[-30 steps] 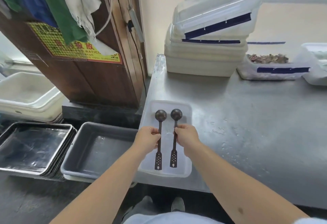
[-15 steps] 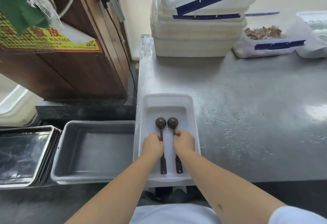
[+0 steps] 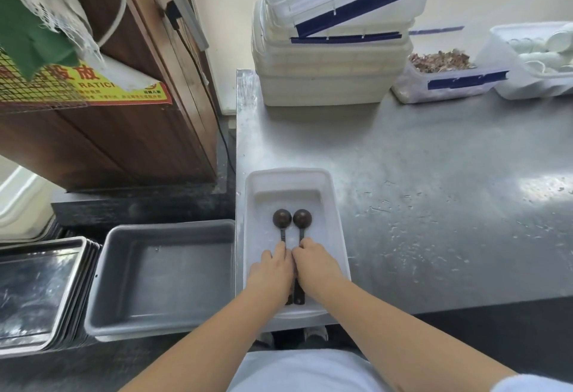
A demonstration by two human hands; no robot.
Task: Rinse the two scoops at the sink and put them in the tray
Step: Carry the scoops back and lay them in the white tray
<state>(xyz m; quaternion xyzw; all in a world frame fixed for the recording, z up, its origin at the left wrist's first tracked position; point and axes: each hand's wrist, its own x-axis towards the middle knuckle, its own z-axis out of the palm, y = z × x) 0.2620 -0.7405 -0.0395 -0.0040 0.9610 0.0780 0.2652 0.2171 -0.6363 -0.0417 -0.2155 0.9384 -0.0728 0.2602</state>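
Note:
Two dark scoops lie side by side, bowls pointing away, inside a white tray [image 3: 331, 202] at the steel counter's front left corner. The left scoop [image 3: 282, 218] is under my left hand [image 3: 273, 270], which rests on its handle. The right scoop [image 3: 302, 218] is under my right hand [image 3: 316, 266], which presses on its handle. Both hands lie flat, fingers together, and cover most of the handles; only the handle ends [image 3: 298, 297] show below my wrists. The scoops rest on the tray floor.
A stack of white bins [image 3: 328, 75] stands at the counter's back. To its right sit a tub of brown scraps [image 3: 440, 64] and a tub of white cups [image 3: 545, 53]. Left of the counter, lower down, are a grey tub [image 3: 161, 277] and stacked metal trays [image 3: 37, 292]. The wet steel counter [image 3: 434, 205] spreads right.
My hands brought both scoops down into the tray and closer together; they now rest on the tray floor. My head has tilted further down.

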